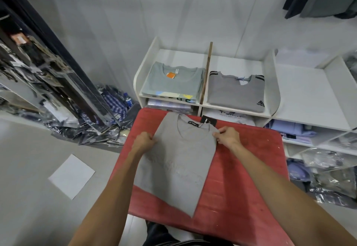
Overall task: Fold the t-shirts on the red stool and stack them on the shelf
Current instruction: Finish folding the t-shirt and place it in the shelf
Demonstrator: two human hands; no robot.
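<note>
1. The left hand [144, 139] has its fingers clenched on the left shoulder edge of the grey t-shirt [177, 160].
2. The right hand [228, 136] has its fingers pinching the right shoulder edge.
3. The t-shirt lies narrowly folded on the red stool [251, 168].
4. Behind the stool, the white shelf [270, 83] holds two folded grey shirts.
</note>
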